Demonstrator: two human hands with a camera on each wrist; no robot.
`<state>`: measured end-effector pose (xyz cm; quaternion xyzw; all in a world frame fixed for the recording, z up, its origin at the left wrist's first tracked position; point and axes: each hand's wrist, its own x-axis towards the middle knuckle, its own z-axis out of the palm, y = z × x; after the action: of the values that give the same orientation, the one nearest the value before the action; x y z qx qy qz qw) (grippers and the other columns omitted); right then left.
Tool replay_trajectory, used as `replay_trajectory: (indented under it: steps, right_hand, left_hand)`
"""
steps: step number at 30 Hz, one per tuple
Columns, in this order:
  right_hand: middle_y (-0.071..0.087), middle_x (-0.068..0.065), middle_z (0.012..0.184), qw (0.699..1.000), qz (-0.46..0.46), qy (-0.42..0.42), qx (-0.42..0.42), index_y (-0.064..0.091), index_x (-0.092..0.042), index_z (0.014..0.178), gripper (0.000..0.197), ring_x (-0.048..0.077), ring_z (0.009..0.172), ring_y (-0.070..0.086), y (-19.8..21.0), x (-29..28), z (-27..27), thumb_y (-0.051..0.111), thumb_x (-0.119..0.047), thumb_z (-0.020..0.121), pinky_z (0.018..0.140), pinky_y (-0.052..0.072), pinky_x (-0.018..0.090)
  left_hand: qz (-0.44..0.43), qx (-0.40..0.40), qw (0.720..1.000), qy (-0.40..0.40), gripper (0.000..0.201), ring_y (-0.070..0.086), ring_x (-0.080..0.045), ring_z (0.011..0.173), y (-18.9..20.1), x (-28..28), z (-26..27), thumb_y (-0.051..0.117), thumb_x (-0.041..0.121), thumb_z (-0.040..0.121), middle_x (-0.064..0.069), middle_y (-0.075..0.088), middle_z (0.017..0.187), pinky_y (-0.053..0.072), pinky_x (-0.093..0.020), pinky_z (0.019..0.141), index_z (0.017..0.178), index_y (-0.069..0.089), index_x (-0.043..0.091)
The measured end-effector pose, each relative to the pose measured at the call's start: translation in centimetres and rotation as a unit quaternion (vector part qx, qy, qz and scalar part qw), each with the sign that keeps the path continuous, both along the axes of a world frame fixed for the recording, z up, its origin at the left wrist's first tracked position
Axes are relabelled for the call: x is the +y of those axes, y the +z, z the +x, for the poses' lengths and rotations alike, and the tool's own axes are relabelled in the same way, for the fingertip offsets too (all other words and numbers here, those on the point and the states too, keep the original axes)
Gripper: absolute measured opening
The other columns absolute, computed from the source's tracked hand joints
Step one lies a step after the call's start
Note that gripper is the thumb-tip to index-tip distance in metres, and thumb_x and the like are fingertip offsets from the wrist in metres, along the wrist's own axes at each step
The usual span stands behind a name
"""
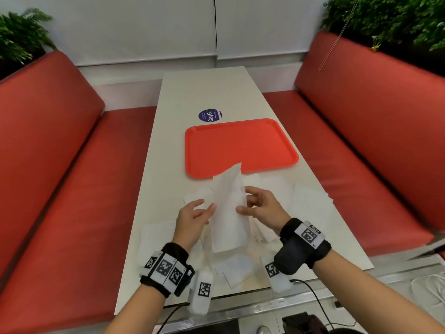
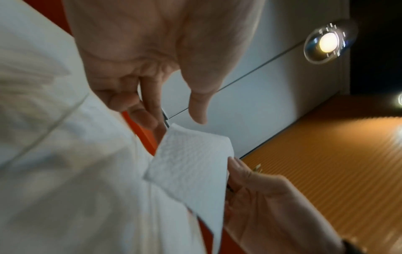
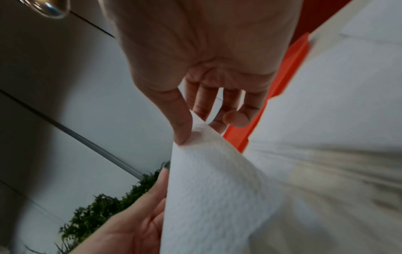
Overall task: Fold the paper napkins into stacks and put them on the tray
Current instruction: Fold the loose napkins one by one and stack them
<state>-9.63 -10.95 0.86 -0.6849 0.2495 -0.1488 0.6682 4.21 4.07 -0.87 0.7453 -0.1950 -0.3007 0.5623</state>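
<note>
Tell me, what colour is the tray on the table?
The tray is orange-red, seen best in the head view.

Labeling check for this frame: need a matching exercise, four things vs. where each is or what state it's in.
Things:
1. tray
2. lifted napkin
3. round sticker
4. loose napkins

States:
A. held up between both hands
B. on the table beyond the tray
C. lying flat on the table, near side of the tray
D. bare, nothing on it

Pairs: 1-D, 2-A, 3-B, 4-C

The right hand pinches the lifted napkin; the left hand touches its other edge.
</note>
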Motion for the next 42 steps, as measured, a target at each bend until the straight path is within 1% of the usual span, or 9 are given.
replay_trajectory:
  steps: [6,9,13,17,24,29,35,39,42]
  right_hand:
    - [0.069,0.000,0.085,0.999,-0.024,-0.027,-0.004,0.070,-0.001,0.108,0.021,-0.005,0.058,0.059,2.5,-1.2,-0.6,0.069,-0.003,0.087,0.054,0.042,0.008]
    - [0.050,-0.010,0.052,0.996,-0.045,-0.069,0.023,0.075,-0.011,0.095,0.010,0.007,0.045,0.042,1.8,-1.5,-0.6,0.072,-0.017,0.087,0.046,0.033,0.016]
    - [0.050,0.006,0.048,0.997,-0.004,-0.077,0.016,0.073,-0.009,0.102,0.016,0.015,0.037,0.036,2.0,-1.0,-0.6,0.068,-0.020,0.091,0.039,0.028,0.021]
    - [0.073,0.020,0.076,0.996,0.035,-0.072,-0.047,0.070,-0.009,0.093,0.007,0.026,0.059,0.070,2.9,-0.1,-0.4,0.063,-0.011,0.093,0.055,0.051,0.025]
    - [0.073,0.020,0.103,0.985,0.080,-0.060,-0.137,0.070,0.005,0.104,0.044,0.030,0.097,0.071,3.0,0.4,0.0,0.062,-0.034,0.086,0.086,0.057,0.033]
    - [0.075,0.012,0.080,0.980,0.118,-0.109,-0.113,0.072,0.007,0.081,0.062,0.022,0.080,0.073,3.1,0.1,0.2,0.037,-0.040,0.100,0.075,0.058,0.026]
    - [0.057,0.006,0.060,0.984,0.062,-0.111,-0.122,0.063,0.003,0.061,0.040,0.016,0.064,0.059,2.4,0.0,-0.3,0.063,-0.029,0.086,0.072,0.052,0.028]
    - [0.074,0.014,0.101,0.986,0.075,-0.086,-0.124,0.074,0.001,0.103,0.019,0.019,0.089,0.071,2.8,0.3,-0.7,0.069,-0.006,0.086,0.072,0.056,0.026]
    - [0.071,0.019,0.092,0.983,0.090,-0.105,-0.121,0.064,-0.009,0.115,0.039,0.025,0.082,0.071,2.8,0.0,-0.9,0.075,0.002,0.079,0.070,0.058,0.033]
  left_hand:
    - [-0.096,0.026,0.994,0.036,0.009,0.056,-0.001,0.058,2.7,-0.6,0.2,0.079,0.018,0.080,0.005,0.067,0.070,0.044,-0.018,0.062,0.083,0.073,0.012]
    - [-0.112,-0.027,0.993,0.036,0.009,0.050,-0.005,0.052,3.1,-0.6,0.4,0.082,0.017,0.076,0.000,0.059,0.061,0.040,-0.014,0.053,0.079,0.075,0.012]
    - [-0.135,0.018,0.990,0.017,0.017,0.046,-0.015,0.043,3.9,-0.4,0.2,0.077,0.014,0.081,-0.013,0.066,0.059,0.033,-0.019,0.040,0.093,0.072,0.003]
    - [-0.188,0.049,0.981,0.004,0.018,0.071,-0.027,0.063,4.9,-0.2,-0.2,0.070,0.012,0.088,-0.021,0.074,0.081,0.052,-0.021,0.055,0.098,0.069,-0.003]
    - [-0.252,0.069,0.965,0.029,0.036,0.073,-0.030,0.083,5.5,-0.2,-0.4,0.068,0.027,0.083,-0.020,0.073,0.081,0.060,-0.029,0.077,0.083,0.071,-0.009]
    - [-0.242,0.046,0.967,0.065,0.035,0.072,-0.021,0.077,4.9,-0.2,-0.2,0.059,0.022,0.094,-0.014,0.075,0.077,0.059,-0.028,0.071,0.078,0.074,-0.005]
    - [-0.205,-0.018,0.978,0.026,0.019,0.072,-0.027,0.089,4.4,0.0,-0.1,0.079,-0.005,0.073,-0.009,0.075,0.099,0.058,-0.035,0.084,0.091,0.077,0.001]
    - [-0.187,-0.001,0.982,0.006,0.035,0.074,-0.030,0.086,4.6,0.2,-0.5,0.084,-0.004,0.066,-0.001,0.070,0.116,0.058,-0.036,0.086,0.097,0.077,0.012]
    - [-0.209,-0.012,0.978,-0.004,0.049,0.073,-0.032,0.087,5.1,0.4,-0.7,0.084,-0.006,0.065,-0.002,0.071,0.115,0.059,-0.038,0.086,0.109,0.073,0.014]
